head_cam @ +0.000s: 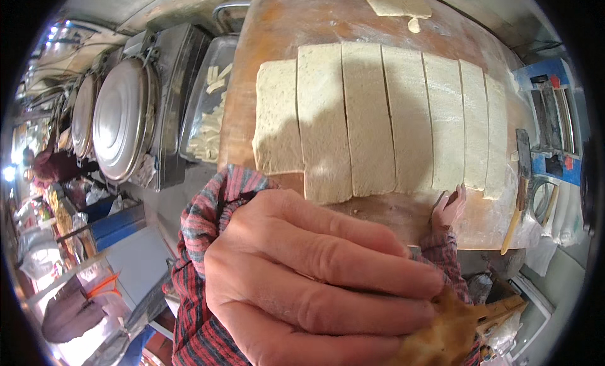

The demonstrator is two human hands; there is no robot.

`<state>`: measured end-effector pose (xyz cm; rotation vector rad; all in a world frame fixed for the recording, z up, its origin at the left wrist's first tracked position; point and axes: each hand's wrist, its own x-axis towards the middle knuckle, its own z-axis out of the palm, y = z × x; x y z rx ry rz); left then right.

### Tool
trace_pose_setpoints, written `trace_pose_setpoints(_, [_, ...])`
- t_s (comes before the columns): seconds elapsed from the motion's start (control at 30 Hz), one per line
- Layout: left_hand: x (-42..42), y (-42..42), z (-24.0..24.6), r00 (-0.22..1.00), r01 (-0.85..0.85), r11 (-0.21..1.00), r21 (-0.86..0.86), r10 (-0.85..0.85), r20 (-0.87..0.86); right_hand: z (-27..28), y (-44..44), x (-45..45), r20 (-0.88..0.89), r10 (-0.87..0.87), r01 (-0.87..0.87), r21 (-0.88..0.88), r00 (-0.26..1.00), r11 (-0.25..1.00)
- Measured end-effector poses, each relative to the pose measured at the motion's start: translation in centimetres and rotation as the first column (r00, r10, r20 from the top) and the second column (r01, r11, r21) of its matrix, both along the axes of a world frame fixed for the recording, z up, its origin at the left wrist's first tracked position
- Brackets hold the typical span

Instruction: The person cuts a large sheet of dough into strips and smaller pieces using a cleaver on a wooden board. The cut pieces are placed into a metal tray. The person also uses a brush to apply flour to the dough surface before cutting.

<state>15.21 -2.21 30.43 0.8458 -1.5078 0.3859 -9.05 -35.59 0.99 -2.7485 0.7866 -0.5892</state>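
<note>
Large in the foreground, my left hand (321,271) grips a browned piece of baked or fried food (439,330) close to the camera. The hand hides part of the food and the table's near edge. Farther off, my right hand (451,209) rests at the near ends of the right-hand dough strips. A dark gap or thin object shows between its thumb and fingers; which one is unclear. A flat sheet of dough (368,130), cut lengthwise into several strips, lies on a floured wooden tabletop (279,26). My head and arm cast a shadow across it.
Dough scraps (397,4) lie at the far edge. Left stand a tray of dough pieces (208,134) and round metal lids (124,120). A blue machine with rollers (550,120), a dark blade (522,148) and a yellow handle (509,231) are right. Another person (56,165) is far left.
</note>
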Motion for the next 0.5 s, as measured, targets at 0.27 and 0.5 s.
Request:
trace_pose_setpoints(0.27, [2.9, 1.0, -1.5, 0.928, 0.207, 0.961, 0.181, -0.134, -0.347, 0.1, 0.5, 0.3, -0.023, -0.047, 0.047, 0.031, 0.999, 0.998])
trace_pose_setpoints(0.5, [6.1, 0.5, -6.9, 0.823, -0.046, 0.944, 0.326, 0.221, -0.523, 0.3, 0.4, 0.6, -0.021, 0.014, -0.014, 0.004, 1.0, 1.0])
